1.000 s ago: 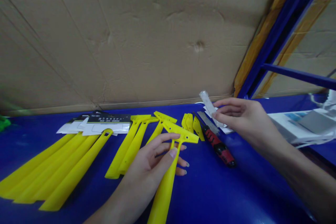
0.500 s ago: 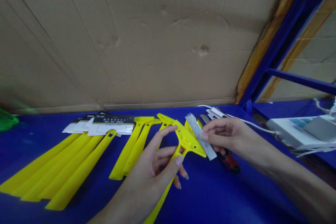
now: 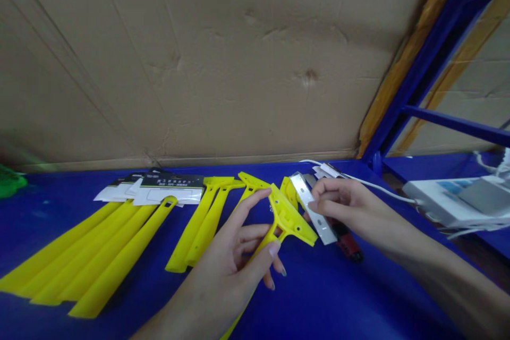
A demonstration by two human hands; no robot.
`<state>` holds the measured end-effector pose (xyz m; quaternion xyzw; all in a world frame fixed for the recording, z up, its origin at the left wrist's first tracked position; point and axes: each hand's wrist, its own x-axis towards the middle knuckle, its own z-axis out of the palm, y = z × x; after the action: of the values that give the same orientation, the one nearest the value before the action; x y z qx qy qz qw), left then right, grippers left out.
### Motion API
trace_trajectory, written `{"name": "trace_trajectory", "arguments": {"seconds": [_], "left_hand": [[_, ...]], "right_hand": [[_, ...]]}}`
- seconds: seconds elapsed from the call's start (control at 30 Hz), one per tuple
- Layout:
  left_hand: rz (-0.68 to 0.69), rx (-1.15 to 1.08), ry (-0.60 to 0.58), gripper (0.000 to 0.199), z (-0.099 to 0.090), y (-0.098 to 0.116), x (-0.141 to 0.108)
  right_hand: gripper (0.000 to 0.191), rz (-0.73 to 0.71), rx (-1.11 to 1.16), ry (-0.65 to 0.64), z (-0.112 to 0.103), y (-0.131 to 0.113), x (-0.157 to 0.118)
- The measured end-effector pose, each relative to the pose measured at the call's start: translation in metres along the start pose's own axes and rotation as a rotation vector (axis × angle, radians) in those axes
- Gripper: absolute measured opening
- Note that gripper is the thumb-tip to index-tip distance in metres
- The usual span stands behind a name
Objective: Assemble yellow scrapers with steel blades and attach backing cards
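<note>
My left hand (image 3: 239, 249) is wrapped round the neck of a yellow plastic scraper handle (image 3: 292, 216), whose wide head points up and to the right. Its index fingertip rests by the head's upper corner. Between thumb and fingers, my right hand (image 3: 338, 199) pinches a flat silver metal blade plate (image 3: 313, 207) with slots in it. A narrow gap separates the plate from the scraper head. Under my right hand lies a red and black tool (image 3: 349, 244), partly covered. Behind the plate, another yellow piece (image 3: 289, 191) shows in part.
At left, several yellow handles (image 3: 119, 255) lie in a row with black and white card packaging (image 3: 171, 189). More yellow scraper handles (image 3: 209, 218) lie mid-table. A white box (image 3: 454, 199) with a cable stands at right. Cardboard (image 3: 255, 64) backs the blue table (image 3: 311, 297).
My right hand has shifted the metal plate slightly right, away from the scraper head, and its face looks brighter. The scraper head has also moved a little to the right.
</note>
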<state>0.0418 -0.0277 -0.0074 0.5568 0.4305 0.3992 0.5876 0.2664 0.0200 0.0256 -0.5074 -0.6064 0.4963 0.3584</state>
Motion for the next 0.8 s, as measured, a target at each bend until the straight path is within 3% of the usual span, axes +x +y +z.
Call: {"name": "trace_trajectory", "arguments": {"seconds": [0.37,0.6,0.8], "left_hand": [[0.0,-0.01,0.02,0.072,0.0013,0.0017,0.0021],[-0.009,-0.025,0.041,0.07,0.0041,0.0033,-0.0011],[0.015,-0.029,-0.033,0.072,-0.0005,-0.0058,0.0013]], "right_hand": [[0.04,-0.003,0.118,-0.09,-0.0036,0.0041,-0.0018],[0.04,0.039,0.247,-0.009,-0.0019,0.0032,-0.0002],[0.037,-0.003,0.225,-0.015,0.0018,0.0065,-0.0001]]}}
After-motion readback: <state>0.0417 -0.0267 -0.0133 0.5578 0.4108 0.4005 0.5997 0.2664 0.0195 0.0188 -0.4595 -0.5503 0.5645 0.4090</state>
